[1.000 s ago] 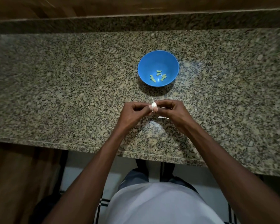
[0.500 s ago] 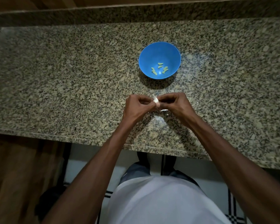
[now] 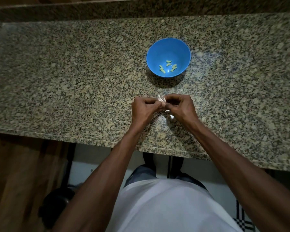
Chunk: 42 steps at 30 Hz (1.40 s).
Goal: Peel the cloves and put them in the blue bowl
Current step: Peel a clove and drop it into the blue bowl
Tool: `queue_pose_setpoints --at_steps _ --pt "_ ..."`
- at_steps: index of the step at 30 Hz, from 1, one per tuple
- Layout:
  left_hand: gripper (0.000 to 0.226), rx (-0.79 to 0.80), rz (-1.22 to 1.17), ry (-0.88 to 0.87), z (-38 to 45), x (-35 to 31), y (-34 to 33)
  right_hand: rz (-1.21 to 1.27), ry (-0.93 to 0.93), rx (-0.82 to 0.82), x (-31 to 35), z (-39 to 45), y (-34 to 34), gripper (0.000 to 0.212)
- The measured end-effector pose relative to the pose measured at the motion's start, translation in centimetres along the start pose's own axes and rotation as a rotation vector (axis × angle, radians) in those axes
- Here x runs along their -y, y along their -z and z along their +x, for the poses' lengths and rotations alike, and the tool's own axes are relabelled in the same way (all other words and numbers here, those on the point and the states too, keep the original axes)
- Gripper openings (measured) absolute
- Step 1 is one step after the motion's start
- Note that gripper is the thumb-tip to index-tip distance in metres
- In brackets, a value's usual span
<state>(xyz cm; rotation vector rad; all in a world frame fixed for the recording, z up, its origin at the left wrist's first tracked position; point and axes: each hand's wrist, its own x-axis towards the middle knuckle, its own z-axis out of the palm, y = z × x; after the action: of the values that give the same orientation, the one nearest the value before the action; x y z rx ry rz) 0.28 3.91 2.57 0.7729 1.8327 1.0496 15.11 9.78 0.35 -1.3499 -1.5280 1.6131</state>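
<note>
**Peeling a clove above the counter, bowl waiting beyond**

I had both hands curled in together over the near middle of the counter (image 3: 74,81). My left hand (image 3: 143,108) and my right hand (image 3: 182,108) each pinched the same garlic clove (image 3: 161,100) between fingertips and thumb, its papery skin sticking up in a pale tuft between them. The blue bowl (image 3: 182,47) stood farther off and slightly right, well apart from my hands, with a few peeled cloves (image 3: 168,66) lying in its bottom.

From that grip I judged the main risk was the clove slipping: it was small, and a hard tug on the skin could have shot it off the near edge to the floor. Pressing too hard with a nail might also have gouged it. Loose skin could have drifted among the peeled ones if I carried it over carelessly.

Much was hidden from me. My fingers covered most of the clove, so I could not tell how much skin remained. Some pale scraps (image 3: 170,114) lay under my right hand, skin or more garlic, I could not say. The light was dim and the speckled stone swallowed small bits.
</note>
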Motion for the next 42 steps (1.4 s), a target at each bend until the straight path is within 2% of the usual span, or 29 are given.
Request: queue_pose_setpoints --at_steps 3,7,14,23,29,33,37,42 --pt "0.024 0.007 -0.065 0.004 -0.1 0.2 0.1 0.002 0.027 0.005 0.4 0.1 0.1 0.01" --pt "0.022 -0.023 -0.041 0.01 -0.1 0.3 -0.1 -0.003 0.019 0.005 0.0 0.2 -0.1 0.014" --pt "0.034 -0.009 0.228 -0.115 0.5 1.3 -0.2 0.048 -0.077 0.042 -0.8 0.6 -0.1 0.022" --pt "0.028 0.019 0.256 -0.133 0.7 0.9 -0.5 0.08 -0.097 0.034 -1.2 1.0 0.0 0.018" --pt "0.02 0.068 0.196 -0.07 0.6 1.2 -0.2 0.043 -0.096 0.031 -1.1 0.8 0.1 0.019" --pt "0.024 0.04 0.224 -0.071 0.8 1.4 -0.3 -0.081 -0.087 0.061 -0.9 0.7 0.3 0.021" --pt "0.031 0.001 0.429 -0.105 1.2 1.4 -0.6 -0.277 -0.039 0.098 -0.2 1.0 0.4 0.02" --pt "0.032 -0.035 0.5 -0.128 1.3 1.6 -0.5 -0.51 0.017 0.063 0.2 1.6 0.9 0.016"
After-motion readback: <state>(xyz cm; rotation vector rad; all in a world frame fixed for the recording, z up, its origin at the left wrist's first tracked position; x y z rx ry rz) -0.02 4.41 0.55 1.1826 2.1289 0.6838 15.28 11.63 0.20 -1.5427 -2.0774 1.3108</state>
